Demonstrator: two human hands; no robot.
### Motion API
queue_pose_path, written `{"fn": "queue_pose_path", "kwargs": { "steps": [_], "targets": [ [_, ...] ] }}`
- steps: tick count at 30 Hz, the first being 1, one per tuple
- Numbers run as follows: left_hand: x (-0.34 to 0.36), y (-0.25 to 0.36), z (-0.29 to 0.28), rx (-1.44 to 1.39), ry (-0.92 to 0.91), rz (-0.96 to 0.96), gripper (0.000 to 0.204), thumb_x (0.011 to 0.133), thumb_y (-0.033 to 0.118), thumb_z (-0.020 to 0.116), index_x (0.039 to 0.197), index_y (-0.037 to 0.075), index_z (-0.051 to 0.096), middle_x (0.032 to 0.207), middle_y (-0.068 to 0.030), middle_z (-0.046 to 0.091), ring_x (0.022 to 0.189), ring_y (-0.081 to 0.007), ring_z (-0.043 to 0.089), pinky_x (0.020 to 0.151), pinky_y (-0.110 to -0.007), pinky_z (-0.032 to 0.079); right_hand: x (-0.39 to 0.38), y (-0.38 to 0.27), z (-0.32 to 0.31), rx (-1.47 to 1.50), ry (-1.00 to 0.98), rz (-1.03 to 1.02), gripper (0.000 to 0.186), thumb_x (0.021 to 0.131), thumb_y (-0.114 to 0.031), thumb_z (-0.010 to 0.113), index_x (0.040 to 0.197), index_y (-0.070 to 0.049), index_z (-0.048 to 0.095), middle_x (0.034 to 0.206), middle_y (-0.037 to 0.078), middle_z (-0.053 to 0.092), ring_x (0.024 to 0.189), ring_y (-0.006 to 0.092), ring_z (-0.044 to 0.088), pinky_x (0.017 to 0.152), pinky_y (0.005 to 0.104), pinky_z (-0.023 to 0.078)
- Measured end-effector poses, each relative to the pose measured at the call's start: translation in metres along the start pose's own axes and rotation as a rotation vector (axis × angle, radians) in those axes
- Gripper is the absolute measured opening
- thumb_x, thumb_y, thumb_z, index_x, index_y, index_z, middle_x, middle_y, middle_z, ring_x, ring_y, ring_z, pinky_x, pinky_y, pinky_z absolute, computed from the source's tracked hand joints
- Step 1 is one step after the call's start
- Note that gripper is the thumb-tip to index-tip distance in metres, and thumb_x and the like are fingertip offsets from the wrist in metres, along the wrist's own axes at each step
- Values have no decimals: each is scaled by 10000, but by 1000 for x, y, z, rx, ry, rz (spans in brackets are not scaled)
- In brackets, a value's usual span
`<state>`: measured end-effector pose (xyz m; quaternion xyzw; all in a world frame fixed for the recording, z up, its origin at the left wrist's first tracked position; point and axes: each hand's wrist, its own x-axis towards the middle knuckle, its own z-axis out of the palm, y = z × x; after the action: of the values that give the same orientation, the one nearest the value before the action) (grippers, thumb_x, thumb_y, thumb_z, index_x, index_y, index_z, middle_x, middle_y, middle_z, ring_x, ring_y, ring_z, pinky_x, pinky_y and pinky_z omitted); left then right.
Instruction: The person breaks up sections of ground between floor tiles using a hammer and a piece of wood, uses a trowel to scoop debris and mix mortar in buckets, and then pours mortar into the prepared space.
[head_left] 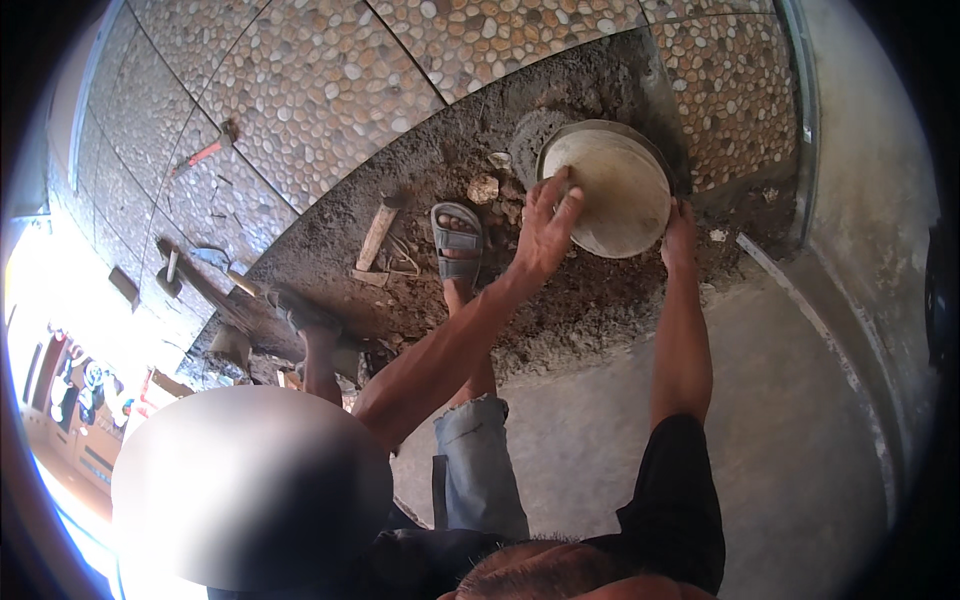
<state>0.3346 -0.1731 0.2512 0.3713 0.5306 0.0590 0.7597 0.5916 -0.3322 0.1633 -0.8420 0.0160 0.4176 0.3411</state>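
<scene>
A round, pale basin with a grey-stained surface and a darker outer rim sits on the dirt strip. I cannot tell whether its inside or its underside faces up. My left hand lies at the basin's left edge, with its fingers stretched out over the pale surface. At the lower right edge, my right hand grips the rim; its fingertips are partly hidden. Wet grey mortar shows beside the basin's upper left side.
Pebble-patterned tiles border the dirt. A wooden-handled tool lies near a sandaled foot. A red-handled hammer and a trowel rest on tiles at left. Smooth concrete spreads at lower right, beside a curved metal strip.
</scene>
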Motion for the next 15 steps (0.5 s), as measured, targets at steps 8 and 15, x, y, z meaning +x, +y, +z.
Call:
{"fn": "queue_pose_path", "kwargs": {
  "steps": [8,15],
  "targets": [
    [-105,103,44,317,-101,753,779,706,115,684,1402,84,335,1346,-187,392,1181,-335,425,922,-461,344,-83,-42,-53,-114,307,-430,404,927,-282,497,1234,-19,476,1108,93,559,975,181,509,851,327,402],
    [-45,93,53,521,65,905,697,745,61,591,1390,155,343,1312,-76,460,988,-243,471,861,-449,329,11,-12,22,52,293,-201,407,927,-277,498,1249,-30,465,1085,72,562,954,174,503,844,321,399]
  ]
}}
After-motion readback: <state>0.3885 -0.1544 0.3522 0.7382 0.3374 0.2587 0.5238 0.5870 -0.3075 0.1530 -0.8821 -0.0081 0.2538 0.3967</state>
